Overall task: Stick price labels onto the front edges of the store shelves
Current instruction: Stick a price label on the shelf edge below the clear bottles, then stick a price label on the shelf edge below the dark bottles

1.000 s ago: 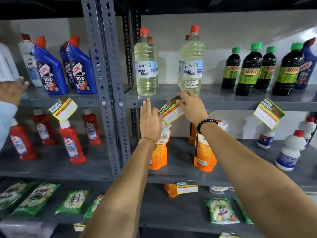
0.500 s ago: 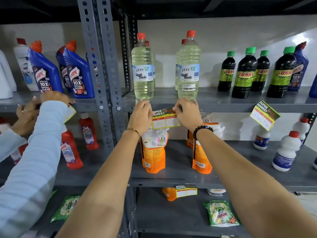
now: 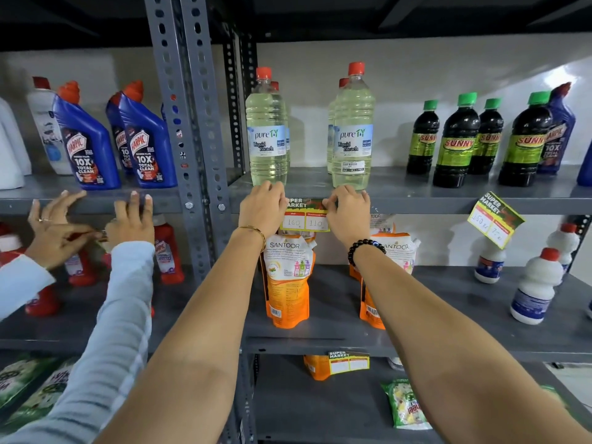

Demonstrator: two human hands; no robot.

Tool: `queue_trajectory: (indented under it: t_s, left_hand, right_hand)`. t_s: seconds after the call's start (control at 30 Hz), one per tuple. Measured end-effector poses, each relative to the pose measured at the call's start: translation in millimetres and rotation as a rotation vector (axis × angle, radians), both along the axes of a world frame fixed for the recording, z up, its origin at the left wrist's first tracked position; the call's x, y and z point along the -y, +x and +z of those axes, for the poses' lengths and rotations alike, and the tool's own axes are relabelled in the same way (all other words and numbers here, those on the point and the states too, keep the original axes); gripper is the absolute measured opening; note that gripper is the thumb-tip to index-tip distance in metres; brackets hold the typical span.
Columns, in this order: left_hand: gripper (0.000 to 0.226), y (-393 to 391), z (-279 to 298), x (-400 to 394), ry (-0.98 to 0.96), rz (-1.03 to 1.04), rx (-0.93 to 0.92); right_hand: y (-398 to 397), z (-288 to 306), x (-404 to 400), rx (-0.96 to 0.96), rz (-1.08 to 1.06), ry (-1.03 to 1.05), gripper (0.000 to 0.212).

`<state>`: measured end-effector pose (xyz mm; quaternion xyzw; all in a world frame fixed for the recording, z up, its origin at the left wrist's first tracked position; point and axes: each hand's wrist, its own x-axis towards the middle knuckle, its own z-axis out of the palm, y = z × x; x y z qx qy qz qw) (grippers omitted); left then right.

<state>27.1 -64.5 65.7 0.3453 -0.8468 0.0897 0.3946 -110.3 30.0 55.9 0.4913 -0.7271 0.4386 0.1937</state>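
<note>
Far left: second person's two hands in pale blue sleeves, fingertips hooked over front edge of the left bay's shelf, below Harpic bottles. Red cleaner bottles one level down, partly hidden behind those arms. Green sachets bottom left.

Grey slotted upright splitting the two bays.

Centre: left hand, thin gold bangle on wrist, curled with fingertips pressed on left end of price label. Label flat against front edge of upper shelf, level, directly below two pureTy Liquid Bleach bottles. Header reads SUPER MARKET; handwritten 160 and 110 in the two white boxes. Right hand, black bead bracelet, fingertips bunched on label's right top corner. Both hands closed down on label against the edge; actual pinch vs. plain press cannot be told.

Below hands: orange Santoor refill pouches upright on middle shelf. Another label level on middle shelf's front edge.

Right: Sunny dark bottles with green caps on upper shelf. Third label hanging tilted off the upper edge, well right of the hands. White bottles with red caps on middle shelf. Green packet lying on bottom shelf.
</note>
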Motion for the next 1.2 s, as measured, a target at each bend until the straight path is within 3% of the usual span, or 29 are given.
queue_trajectory:
  t_s: [0.37, 0.6, 0.7, 1.07, 1.2]
  left_hand:
    - [0.018, -7, 4, -3, 0.074, 0.046, -0.042]
    - [0.040, -11, 2, -1, 0.087, 0.077, -0.052]
    - [0.048, -12, 0, -1, 0.082, 0.091, -0.059]
    - [0.044, -14, 4, -9, 0.137, 0.092, -0.063]
    - [0.050, -16, 2, -18, 0.152, 0.118, -0.034]
  right_hand:
    - [5, 0, 5, -0.009, -0.080, 0.012, 0.024]
    - [8, -1, 12, -0.018, -0.124, -0.027, 0.050]
    - [7, -3, 15, -0.042, -0.149, -0.030, 0.049]
    - [3, 2, 16, -0.080, -0.187, 0.057, 0.051]
    - [-4, 5, 3, -0.064, -0.032, 0.074, 0.040]
